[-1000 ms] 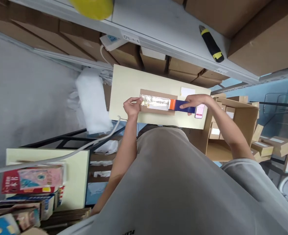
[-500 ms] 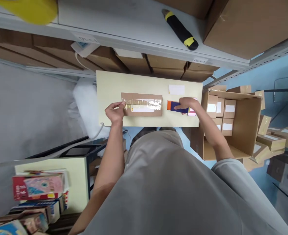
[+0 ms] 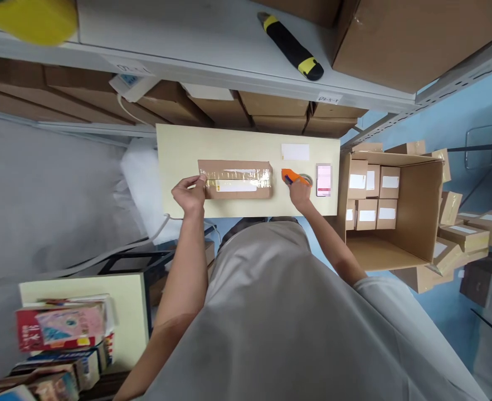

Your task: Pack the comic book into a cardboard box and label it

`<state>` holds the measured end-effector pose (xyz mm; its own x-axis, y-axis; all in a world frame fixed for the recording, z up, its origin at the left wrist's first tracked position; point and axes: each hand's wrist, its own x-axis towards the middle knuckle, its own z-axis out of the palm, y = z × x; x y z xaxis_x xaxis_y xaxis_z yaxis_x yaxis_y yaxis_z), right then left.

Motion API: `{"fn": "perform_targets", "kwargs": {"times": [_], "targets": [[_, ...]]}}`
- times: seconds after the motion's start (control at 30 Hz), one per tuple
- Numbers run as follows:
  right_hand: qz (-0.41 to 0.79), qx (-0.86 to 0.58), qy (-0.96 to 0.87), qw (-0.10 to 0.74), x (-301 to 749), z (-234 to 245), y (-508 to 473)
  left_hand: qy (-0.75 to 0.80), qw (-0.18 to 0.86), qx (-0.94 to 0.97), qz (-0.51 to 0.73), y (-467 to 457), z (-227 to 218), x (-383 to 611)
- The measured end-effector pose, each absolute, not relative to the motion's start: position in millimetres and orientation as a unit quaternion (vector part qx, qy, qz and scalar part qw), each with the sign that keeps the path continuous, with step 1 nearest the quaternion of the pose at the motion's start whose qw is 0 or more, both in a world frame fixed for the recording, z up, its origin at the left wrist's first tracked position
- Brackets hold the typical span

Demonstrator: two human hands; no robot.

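A flat brown cardboard parcel (image 3: 237, 179) with shiny clear tape and a white label along its top lies on a pale yellow table (image 3: 179, 150). My left hand (image 3: 189, 192) pinches the parcel's left end. My right hand (image 3: 299, 192) grips an orange and blue tape dispenser (image 3: 292, 176), which stands on the table just right of the parcel and apart from it. A phone with a pink screen (image 3: 323, 180) lies further right.
A white label (image 3: 295, 151) lies at the table's back. An open carton (image 3: 391, 206) of small boxes stands at right. A black-and-yellow utility knife (image 3: 291, 47) lies on the grey shelf above. Books (image 3: 62, 326) are stacked at lower left. A white foam roll (image 3: 139, 178) sits left of the table.
My right hand pulled the tape dispenser rightward off the parcel's end and set it down beside it. My left hand stayed on the parcel's left end. The view shifted.
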<state>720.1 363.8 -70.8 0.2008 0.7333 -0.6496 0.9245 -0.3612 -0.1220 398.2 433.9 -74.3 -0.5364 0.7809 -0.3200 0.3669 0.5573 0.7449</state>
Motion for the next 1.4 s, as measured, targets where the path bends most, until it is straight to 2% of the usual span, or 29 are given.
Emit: {"fn": "perform_targets", "kwargs": {"times": [0.1,0.23,0.33,0.5,0.63,0.77,0.93,1.13,1.4], "targets": [[-0.286,0.793,0.512,0.164,720,-82,345,0.822,0.314,0.367,0.300,433,-77,400],[-0.283,0.819,0.480,0.138,719,-83,336,0.827,0.293,0.393,0.274,429,-77,402],[-0.293,0.830,0.462,0.108,720,-65,337,0.822,0.289,0.419,0.255,425,-78,400],[-0.271,0.814,0.514,-0.005,694,-14,354,0.791,0.286,0.464,0.278,417,-79,406],[-0.301,0.786,0.539,0.025,650,6,376,0.775,0.277,0.497,0.275,413,-76,422],[-0.303,0.804,0.508,0.059,628,4,386,0.772,0.280,0.508,0.260,410,-71,430],[-0.304,0.807,0.505,0.027,642,-6,378,0.761,0.328,0.479,0.289,418,-74,412],[-0.351,0.802,0.469,-0.116,654,-16,361,0.731,0.450,0.398,0.325,426,-79,381],[-0.305,0.841,0.424,-0.141,633,1,389,0.700,0.450,0.448,0.326,453,-69,361]]}}
